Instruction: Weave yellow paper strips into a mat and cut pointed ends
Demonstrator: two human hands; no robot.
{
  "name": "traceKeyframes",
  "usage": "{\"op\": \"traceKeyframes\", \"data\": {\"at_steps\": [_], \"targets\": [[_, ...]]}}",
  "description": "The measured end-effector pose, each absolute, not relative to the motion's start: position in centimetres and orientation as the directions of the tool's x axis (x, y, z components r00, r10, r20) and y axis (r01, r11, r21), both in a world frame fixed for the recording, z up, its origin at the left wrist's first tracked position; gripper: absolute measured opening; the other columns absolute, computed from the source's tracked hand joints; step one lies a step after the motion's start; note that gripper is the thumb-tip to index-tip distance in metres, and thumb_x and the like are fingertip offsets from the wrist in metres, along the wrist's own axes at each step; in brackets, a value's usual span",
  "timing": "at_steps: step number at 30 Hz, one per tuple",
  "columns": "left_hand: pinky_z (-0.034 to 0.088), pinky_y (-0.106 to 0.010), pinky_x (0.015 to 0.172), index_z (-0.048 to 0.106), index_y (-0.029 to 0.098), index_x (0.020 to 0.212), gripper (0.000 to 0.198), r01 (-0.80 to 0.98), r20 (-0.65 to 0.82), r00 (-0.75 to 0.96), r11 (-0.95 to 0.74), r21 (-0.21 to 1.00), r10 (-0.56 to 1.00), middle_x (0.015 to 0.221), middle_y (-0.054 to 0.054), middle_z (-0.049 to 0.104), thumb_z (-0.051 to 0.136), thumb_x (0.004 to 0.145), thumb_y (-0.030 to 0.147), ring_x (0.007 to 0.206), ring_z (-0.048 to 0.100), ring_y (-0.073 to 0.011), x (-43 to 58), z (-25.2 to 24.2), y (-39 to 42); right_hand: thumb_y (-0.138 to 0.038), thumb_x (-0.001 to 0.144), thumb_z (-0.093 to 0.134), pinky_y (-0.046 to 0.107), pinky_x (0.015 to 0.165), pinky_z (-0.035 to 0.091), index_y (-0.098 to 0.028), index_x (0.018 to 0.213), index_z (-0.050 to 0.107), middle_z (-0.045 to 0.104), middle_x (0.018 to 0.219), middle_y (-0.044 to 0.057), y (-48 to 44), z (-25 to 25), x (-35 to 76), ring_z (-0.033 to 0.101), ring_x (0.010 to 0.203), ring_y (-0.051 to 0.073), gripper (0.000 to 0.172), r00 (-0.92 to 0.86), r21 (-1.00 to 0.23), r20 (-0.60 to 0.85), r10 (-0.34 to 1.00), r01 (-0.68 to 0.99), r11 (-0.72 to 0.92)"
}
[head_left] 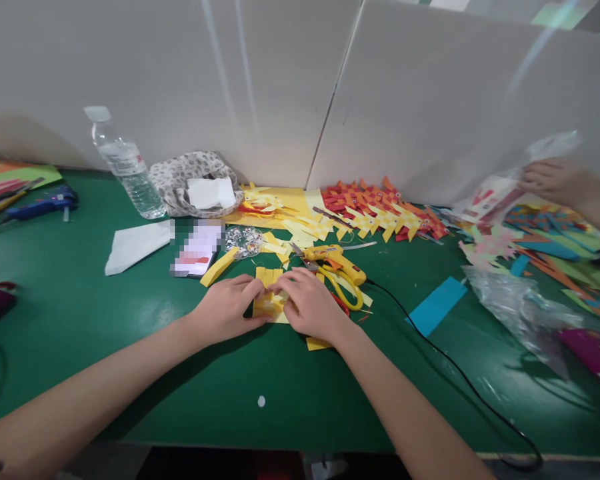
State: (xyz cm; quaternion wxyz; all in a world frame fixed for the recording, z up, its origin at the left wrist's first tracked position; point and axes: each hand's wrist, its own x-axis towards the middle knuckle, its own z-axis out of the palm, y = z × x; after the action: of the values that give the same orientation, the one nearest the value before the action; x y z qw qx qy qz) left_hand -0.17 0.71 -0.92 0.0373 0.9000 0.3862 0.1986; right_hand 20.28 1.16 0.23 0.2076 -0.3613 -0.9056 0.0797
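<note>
Between my two hands lies a piece of yellow paper (269, 275) cut into strips, partly woven, on the green table. My left hand (230, 303) pinches its left edge, thumb low and fingers on top. On the right side, my right hand (310, 303) has its fingers bent over the paper, gripping it. Both hands hide part of the weave. Just beyond the right hand are yellow-handled scissors (347, 290) and a yellow glue gun (343, 260) with a black cord. A loose yellow strip (219, 267) rests past my left hand.
Woven red and yellow paper fish (370, 208) are piled by the wall. A water bottle (127, 167), a patterned cloth pouch (195, 180) and a phone (199, 249) stand or lie left of them. At right are a blue paper strip (437, 307), plastic bags (517, 310) and another person's hand (550, 180).
</note>
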Motion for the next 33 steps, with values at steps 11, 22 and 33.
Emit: {"op": "traceKeyframes", "data": {"at_steps": [11, 22, 33], "targets": [[0.043, -0.028, 0.056, 0.045, 0.020, 0.081, 0.030, 0.702, 0.359, 0.599, -0.685, 0.195, 0.715, 0.076, -0.001, 0.062, 0.059, 0.077, 0.045, 0.071, 0.061, -0.0183, -0.2, -0.8, 0.6, -0.004, 0.067, 0.045, 0.038, 0.085, 0.040, -0.019, 0.090, 0.056, 0.060, 0.087, 0.006, 1.0, 0.0, 20.4, 0.051, 0.090, 0.022, 0.030, -0.629, -0.290, 0.343, 0.697, 0.635, 0.716], [0.049, -0.031, 0.063, 0.050, 0.019, 0.090, 0.026, 0.647, 0.333, 0.648, -0.726, 0.233, 0.685, 0.086, -0.005, 0.065, 0.055, 0.082, 0.043, 0.082, 0.062, -0.0209, -0.2, -1.0, 0.9, -0.006, 0.073, 0.042, 0.031, 0.078, 0.041, -0.018, 0.092, 0.059, 0.062, 0.089, 0.007, 1.1, 0.0, 20.3, 0.055, 0.086, 0.019, 0.027, -0.594, -0.321, 0.368, 0.716, 0.641, 0.697], [0.051, -0.035, 0.088, 0.057, 0.019, 0.110, 0.024, 0.459, 0.316, 0.796, -0.855, 0.240, 0.516, 0.113, -0.007, 0.066, 0.044, 0.092, 0.027, 0.104, 0.062, -0.0193, -0.2, -1.2, 0.8, -0.008, 0.073, 0.043, 0.022, 0.051, 0.028, -0.019, 0.067, 0.059, 0.055, 0.063, 0.000, 1.6, 0.1, 21.9, 0.048, 0.055, 0.011, 0.020, -0.342, -0.272, 0.433, 0.834, 0.833, 0.483]]}}
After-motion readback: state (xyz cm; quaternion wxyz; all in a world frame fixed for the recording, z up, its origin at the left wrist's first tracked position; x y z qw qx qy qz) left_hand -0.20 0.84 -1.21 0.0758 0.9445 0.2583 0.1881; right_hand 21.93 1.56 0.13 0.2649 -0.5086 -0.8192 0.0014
